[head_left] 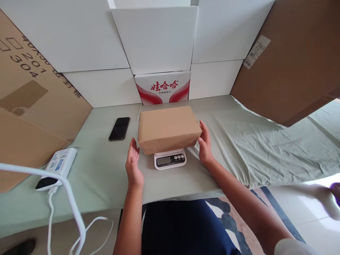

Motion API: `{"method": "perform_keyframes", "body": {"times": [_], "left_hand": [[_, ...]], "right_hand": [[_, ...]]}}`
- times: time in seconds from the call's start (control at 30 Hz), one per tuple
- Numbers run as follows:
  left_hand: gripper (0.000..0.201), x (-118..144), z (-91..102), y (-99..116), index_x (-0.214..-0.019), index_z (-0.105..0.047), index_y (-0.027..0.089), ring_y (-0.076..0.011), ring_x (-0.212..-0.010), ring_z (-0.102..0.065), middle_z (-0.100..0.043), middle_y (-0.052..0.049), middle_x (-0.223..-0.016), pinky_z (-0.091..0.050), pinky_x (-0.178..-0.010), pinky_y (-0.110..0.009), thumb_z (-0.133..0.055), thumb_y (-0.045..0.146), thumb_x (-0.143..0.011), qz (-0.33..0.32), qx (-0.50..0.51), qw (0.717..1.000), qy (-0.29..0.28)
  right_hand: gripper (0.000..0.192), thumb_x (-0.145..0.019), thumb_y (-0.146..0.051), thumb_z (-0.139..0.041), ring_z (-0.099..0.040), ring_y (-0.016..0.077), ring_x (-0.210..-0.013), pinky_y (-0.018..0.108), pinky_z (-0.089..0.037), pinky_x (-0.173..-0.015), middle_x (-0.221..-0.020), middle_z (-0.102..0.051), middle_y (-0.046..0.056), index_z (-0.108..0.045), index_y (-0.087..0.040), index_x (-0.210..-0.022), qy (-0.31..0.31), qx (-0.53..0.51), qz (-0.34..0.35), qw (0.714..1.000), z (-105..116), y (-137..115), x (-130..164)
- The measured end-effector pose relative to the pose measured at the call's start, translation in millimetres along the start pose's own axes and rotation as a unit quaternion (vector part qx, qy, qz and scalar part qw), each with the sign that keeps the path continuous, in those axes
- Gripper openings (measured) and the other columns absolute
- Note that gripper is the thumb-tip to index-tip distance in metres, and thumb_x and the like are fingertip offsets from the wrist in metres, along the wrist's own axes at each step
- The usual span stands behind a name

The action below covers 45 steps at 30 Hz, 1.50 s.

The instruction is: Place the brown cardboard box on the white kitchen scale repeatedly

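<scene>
A brown cardboard box (170,124) rests on a small white digital scale (170,161), whose display and buttons stick out at the front. The rest of the scale is hidden under the box. My left hand (134,164) is upright beside the box's front left corner, fingers stretched out, with a small gap to the cardboard. At the front right corner is my right hand (205,143), its fingers extended and thumb apart. It is very close to that corner; whether it touches I cannot tell. Neither hand grips anything.
A black phone (119,128) lies left of the box. Farther left is a white power bank (60,166) with a white cable (51,212). A printed white box (164,88) stands behind, and large cartons (34,88) flank the green cloth (231,141).
</scene>
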State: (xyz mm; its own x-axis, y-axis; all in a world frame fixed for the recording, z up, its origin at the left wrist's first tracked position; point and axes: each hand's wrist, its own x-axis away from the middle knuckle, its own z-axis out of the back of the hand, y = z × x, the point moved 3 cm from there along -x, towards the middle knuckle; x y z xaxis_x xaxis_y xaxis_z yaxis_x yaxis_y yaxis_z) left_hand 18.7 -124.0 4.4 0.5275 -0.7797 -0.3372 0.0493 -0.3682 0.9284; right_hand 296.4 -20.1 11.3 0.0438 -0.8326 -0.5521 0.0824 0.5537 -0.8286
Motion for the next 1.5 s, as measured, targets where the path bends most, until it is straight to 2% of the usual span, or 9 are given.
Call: {"method": "perform_keyframes", "body": {"times": [0.2, 0.4, 0.63, 0.87, 1.03, 1.17, 1.5], "left_hand": [[0.081, -2, 1.7, -3, -0.16, -0.052, 0.022, -0.0323, -0.159, -0.038, -0.044, -0.015, -0.169, -0.036, -0.128, -0.043, -0.049, 0.072, -0.097, 0.007, -0.004, 1.0, 0.002], [0.087, -1, 3.3, -9, -0.157, -0.056, 0.018, -0.035, -0.153, -0.047, -0.05, -0.018, -0.164, -0.041, -0.126, -0.046, -0.049, 0.078, -0.094, 0.017, -0.005, 1.0, 0.001], [0.095, 0, 4.0, -14, -0.153, -0.06, 0.017, -0.0361, -0.148, -0.054, -0.057, -0.022, -0.157, -0.043, -0.123, -0.049, -0.047, 0.086, -0.09, 0.052, -0.015, 0.998, -0.008], [0.095, 0, 4.9, -15, -0.154, -0.06, 0.019, -0.0372, -0.149, -0.052, -0.056, -0.021, -0.158, -0.043, -0.123, -0.051, -0.051, 0.086, -0.088, 0.059, 0.0, 0.998, -0.003], [0.091, 0, 3.8, -13, -0.154, -0.059, 0.02, -0.0365, -0.151, -0.05, -0.055, -0.02, -0.159, -0.041, -0.125, -0.052, -0.05, 0.084, -0.09, 0.049, 0.005, 0.999, -0.013], [0.094, 1, 3.9, -14, -0.154, -0.059, 0.019, -0.0373, -0.15, -0.05, -0.056, -0.021, -0.158, -0.041, -0.125, -0.052, -0.048, 0.086, -0.09, 0.052, -0.008, 0.999, -0.014], [0.094, 1, 2.2, -12, -0.153, -0.06, 0.018, -0.0371, -0.15, -0.05, -0.057, -0.021, -0.158, -0.041, -0.125, -0.05, -0.048, 0.086, -0.09, 0.05, -0.013, 0.999, -0.015]], "right_hand": [[0.071, -0.1, -0.067, -0.048, -0.05, 0.034, -0.149, 0.055, -0.043, -0.121, -0.162, -0.052, 0.007, -0.036, -0.037, -0.163, 0.001, -0.021, -0.001, 1.0, -1, -2, -2], [0.072, -0.097, -0.07, -0.05, -0.053, 0.0346, -0.145, 0.056, -0.047, -0.118, -0.159, -0.055, 0.008, -0.04, -0.036, -0.16, 0.026, -0.039, -0.013, 0.999, -1, -4, -4], [0.07, -0.1, -0.069, -0.046, -0.054, 0.0343, -0.145, 0.056, -0.048, -0.116, -0.159, -0.055, 0.008, -0.037, -0.037, -0.162, 0.007, -0.045, -0.011, 0.999, -1, -2, -4], [0.076, -0.099, -0.075, -0.042, -0.052, 0.0349, -0.147, 0.056, -0.048, -0.118, -0.159, -0.054, 0.01, -0.035, -0.036, -0.163, -0.009, -0.017, -0.016, 1.0, -2, -4, -4], [0.072, -0.099, -0.073, -0.046, -0.052, 0.0347, -0.147, 0.056, -0.048, -0.118, -0.158, -0.056, 0.009, -0.039, -0.037, -0.161, 0.0, -0.038, -0.015, 0.999, -2, -7, -4], [0.072, -0.1, -0.073, -0.044, -0.049, 0.0348, -0.15, 0.056, -0.047, -0.119, -0.159, -0.055, 0.009, -0.039, -0.035, -0.161, -0.004, -0.023, -0.012, 1.0, -2, -7, -4], [0.067, -0.1, -0.069, -0.047, -0.05, 0.0342, -0.148, 0.054, -0.047, -0.119, -0.162, -0.052, 0.005, -0.043, -0.038, -0.16, -0.004, -0.012, -0.006, 1.0, -1, -7, -4]]}}
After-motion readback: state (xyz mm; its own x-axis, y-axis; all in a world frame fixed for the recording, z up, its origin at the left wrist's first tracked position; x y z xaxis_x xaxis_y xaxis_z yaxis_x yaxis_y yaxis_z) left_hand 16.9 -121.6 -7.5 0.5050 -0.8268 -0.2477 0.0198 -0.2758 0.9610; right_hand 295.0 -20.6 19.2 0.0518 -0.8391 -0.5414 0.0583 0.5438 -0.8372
